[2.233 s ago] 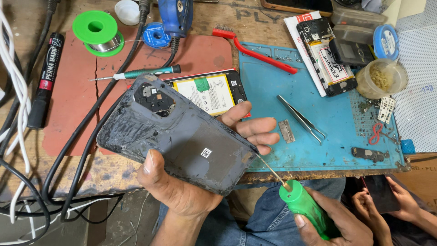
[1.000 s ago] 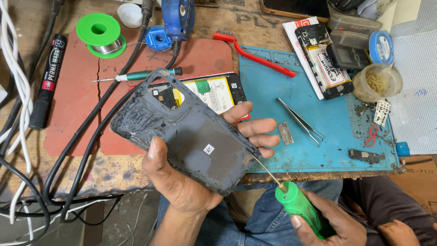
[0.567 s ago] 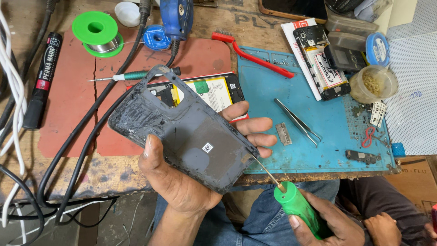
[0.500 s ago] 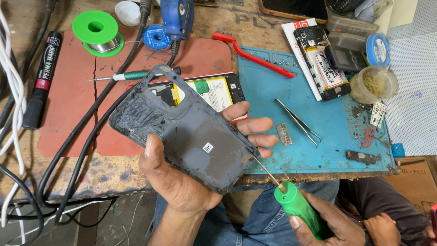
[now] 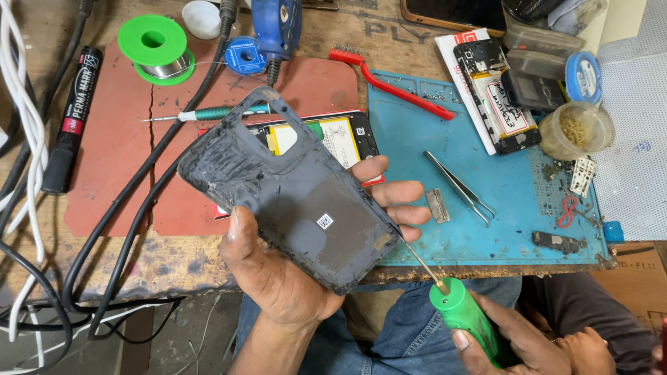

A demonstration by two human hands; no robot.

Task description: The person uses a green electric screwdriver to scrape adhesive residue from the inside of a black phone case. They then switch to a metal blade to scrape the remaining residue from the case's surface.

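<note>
Over the near edge of the workbench [image 5: 139,264], little has changed since the earlier frames: the left hand [image 5: 292,278] still clasps the dark phone back cover [image 5: 292,194], inner face up, its long axis running from upper left, camera cutout end, to lower right. The right hand [image 5: 514,340] grips a green-handled screwdriver [image 5: 458,312], whose tip touches the cover's lower right corner.

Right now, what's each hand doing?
Left hand: closed around the dark phone back cover.
Right hand: closed on the green-handled screwdriver, tip at the cover's edge.
</note>
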